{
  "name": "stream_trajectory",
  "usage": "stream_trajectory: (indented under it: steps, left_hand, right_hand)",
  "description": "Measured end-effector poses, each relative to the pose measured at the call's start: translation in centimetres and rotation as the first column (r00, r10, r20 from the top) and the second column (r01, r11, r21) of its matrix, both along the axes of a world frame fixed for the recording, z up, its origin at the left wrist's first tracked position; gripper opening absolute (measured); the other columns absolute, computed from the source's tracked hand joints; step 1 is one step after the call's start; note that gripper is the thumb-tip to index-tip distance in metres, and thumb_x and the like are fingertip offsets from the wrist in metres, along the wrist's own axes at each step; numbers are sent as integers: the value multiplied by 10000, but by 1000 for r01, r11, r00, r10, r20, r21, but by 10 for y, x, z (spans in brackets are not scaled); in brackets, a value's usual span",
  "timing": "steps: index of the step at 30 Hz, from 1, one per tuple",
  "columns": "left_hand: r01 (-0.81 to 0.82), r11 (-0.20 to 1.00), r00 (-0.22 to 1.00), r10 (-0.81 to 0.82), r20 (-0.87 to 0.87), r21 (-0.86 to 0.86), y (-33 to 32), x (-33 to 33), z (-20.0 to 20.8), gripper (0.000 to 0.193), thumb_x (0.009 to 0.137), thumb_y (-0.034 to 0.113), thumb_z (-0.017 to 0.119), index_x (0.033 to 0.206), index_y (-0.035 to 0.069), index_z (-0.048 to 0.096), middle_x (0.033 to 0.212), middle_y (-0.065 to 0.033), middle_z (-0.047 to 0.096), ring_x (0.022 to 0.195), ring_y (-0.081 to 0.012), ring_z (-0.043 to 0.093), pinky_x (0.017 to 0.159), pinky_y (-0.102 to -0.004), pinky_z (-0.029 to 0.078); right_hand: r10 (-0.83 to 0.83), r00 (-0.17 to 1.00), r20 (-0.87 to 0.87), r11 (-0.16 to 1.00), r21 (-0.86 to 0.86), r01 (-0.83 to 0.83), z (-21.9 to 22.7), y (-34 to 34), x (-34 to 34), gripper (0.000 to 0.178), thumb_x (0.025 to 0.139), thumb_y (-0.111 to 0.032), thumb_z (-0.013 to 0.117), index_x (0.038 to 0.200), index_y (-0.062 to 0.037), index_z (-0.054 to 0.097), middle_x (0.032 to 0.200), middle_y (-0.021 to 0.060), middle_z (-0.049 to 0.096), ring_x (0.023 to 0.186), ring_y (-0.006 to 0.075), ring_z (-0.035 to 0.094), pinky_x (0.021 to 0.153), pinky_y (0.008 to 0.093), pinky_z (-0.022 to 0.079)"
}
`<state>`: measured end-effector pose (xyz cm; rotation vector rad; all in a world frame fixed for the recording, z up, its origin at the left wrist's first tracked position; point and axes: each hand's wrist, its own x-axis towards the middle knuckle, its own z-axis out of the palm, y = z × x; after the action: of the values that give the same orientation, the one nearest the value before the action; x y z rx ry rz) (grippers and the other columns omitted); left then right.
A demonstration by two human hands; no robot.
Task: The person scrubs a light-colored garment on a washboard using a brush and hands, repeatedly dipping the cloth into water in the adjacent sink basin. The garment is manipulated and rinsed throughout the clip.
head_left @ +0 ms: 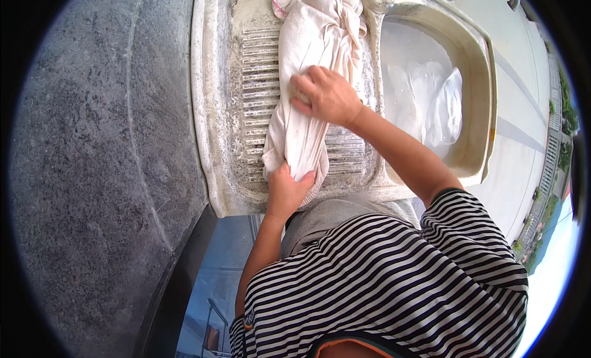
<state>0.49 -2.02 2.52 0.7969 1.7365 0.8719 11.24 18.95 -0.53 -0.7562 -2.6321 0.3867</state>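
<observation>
Left grip (285,190) clamped on cloth (323,41) near rim (246,205), right grip (329,97) unclear, bare ridges (259,81) leftward

You have bright daylight over the scene, strongest at the right, where the sky (551,290) burns out to white and soft shadow bands cross the pale ground (517,68); the grey surface (80,142) at the left looks duller. Glare catches the wet white material (452,102), your right hand (326,94) blurs slightly, and the fisheye bends outlines toward a black, blue-fringed rim.
</observation>
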Motion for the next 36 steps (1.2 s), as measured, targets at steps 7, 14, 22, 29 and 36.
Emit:
stream_trajectory:
  steps: [7, 14, 22, 29, 36]
  left_hand:
    - [-154, 985, 986, 148, 77, 79, 2, -34, 20, 291, 830, 76, 776, 1075, -54, 689, 949, -138, 756, 846, -169, 703, 773, -317, 548]
    - [-159, 763, 781, 486, -393, 627, 25, -90, 114, 227, 771, -39, 788, 970, -17, 680, 801, -57, 679, 718, -152, 630, 700, -289, 506]
    - [587, 700, 722, -225, -654, 407, 16, -14, 52, 234, 723, 74, 778, 936, 89, 683, 889, -52, 642, 876, -256, 628, 820, -406, 460]
    - [610, 719, 741, -369, -562, 332, 3, -5, -2, 203, 817, 177, 750, 1007, 108, 754, 894, -41, 644, 900, -266, 622, 847, -411, 440]
    - [601, 755, 752, -422, -507, 263, 20, 3, 2, 156, 830, 210, 743, 923, 89, 711, 813, -69, 594, 824, -292, 603, 760, -418, 451]
  right_hand:
    - [3, 877, 481, 969, 216, -121, -25, 150, -50, 397, 942, -286, 565, 1335, -236, 581, 1312, 94, 598, 1045, 326, 695, 900, 450, 577]
    - [-451, 873, -187, 890, -173, 423, 63, 211, -18, 311, 867, -288, 634, 1130, -126, 672, 1127, 129, 643, 942, 346, 684, 817, 439, 561]
    - [-570, 800, -185, 810, 33, 585, 93, 173, 54, 276, 855, -238, 628, 1081, -84, 659, 1088, 158, 645, 891, 375, 680, 780, 460, 550]
    - [333, 928, 167, 910, 202, -363, 17, -72, 34, 457, 793, -385, 770, 1145, -144, 606, 1033, 60, 590, 909, 236, 632, 813, 390, 532]
    - [-278, 948, 158, 938, 259, 232, -18, 158, -11, 461, 946, -491, 635, 1116, -63, 605, 1052, 139, 640, 920, 335, 683, 778, 443, 579]
